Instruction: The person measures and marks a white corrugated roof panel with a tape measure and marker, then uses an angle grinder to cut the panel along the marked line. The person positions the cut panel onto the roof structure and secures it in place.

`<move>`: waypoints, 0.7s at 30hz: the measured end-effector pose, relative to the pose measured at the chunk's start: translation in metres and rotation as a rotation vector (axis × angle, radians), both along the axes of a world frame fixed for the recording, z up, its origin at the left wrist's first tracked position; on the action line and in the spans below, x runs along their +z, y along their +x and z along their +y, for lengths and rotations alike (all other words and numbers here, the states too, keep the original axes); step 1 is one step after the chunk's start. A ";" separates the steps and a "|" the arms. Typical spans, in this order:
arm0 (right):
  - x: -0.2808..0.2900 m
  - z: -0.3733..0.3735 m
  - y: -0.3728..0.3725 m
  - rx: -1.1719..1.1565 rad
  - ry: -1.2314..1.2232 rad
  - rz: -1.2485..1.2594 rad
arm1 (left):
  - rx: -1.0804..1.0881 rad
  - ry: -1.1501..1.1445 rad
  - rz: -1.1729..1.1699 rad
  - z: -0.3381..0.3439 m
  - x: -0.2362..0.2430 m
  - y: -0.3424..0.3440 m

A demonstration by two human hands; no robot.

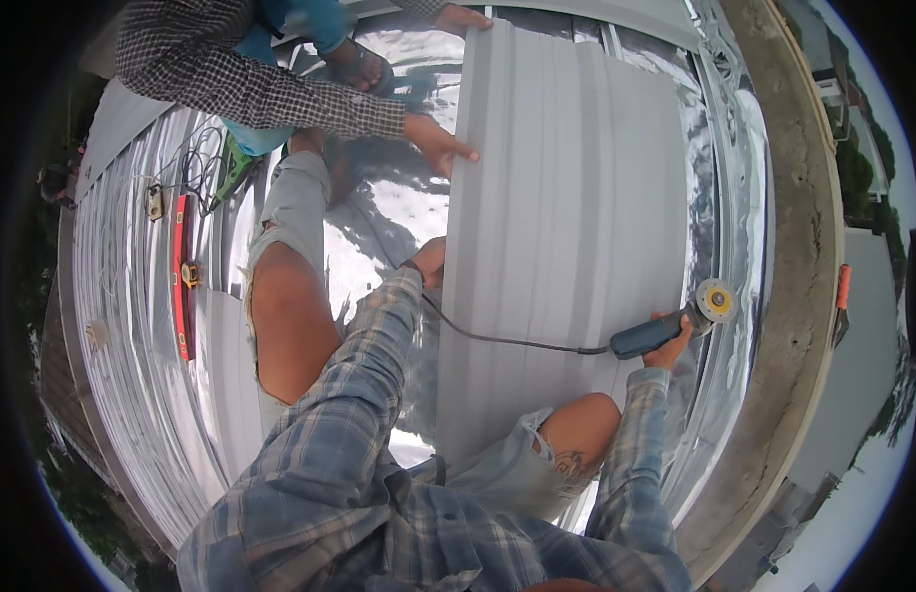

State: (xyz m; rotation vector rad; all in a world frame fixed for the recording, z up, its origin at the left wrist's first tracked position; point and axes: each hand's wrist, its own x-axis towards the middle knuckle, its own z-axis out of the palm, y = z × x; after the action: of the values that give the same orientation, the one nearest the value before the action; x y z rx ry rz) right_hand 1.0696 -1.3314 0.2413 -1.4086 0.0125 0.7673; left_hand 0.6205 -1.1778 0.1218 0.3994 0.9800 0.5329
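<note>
A pale grey ribbed metal roofing sheet (567, 187) lies in front of me over shiny foil. At its left edge is my left hand (430, 261), closed on that edge with the fingers hidden at the sheet. My right hand (672, 343) grips a dark blue angle grinder (638, 338) by its body, over the sheet's near right side. The grinder's disc (716, 301) points to the right, past the sheet's right edge. From the tool's rear a black cord (507, 341) runs left across the sheet, passing near my left hand.
A co-worker's hand (440, 143) touches the sheet's far left edge; their other hand (464, 18) is at its far corner. Left lie a red spirit level (181, 276), a yellow tape measure (190, 273) and a green power tool (233, 170). A concrete ledge (799, 296) borders the right.
</note>
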 end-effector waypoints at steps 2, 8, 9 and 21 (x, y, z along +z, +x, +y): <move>0.005 0.009 -0.007 0.019 -0.001 0.015 | -0.036 0.122 0.084 0.018 -0.005 -0.002; -0.005 0.001 0.005 0.043 0.060 -0.002 | 0.161 -0.065 -0.063 0.013 -0.004 0.011; -0.006 0.000 0.006 0.049 0.080 -0.012 | 0.147 -0.019 -0.027 0.014 0.005 0.014; 0.006 0.008 -0.006 0.047 0.012 -0.031 | 0.002 0.313 0.059 0.056 -0.030 0.024</move>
State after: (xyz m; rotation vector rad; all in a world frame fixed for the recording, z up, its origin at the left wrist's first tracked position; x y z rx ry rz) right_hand 1.0632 -1.3236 0.2478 -1.4135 -0.0492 0.7825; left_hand 0.6445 -1.1223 0.0919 0.6973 0.9548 0.6824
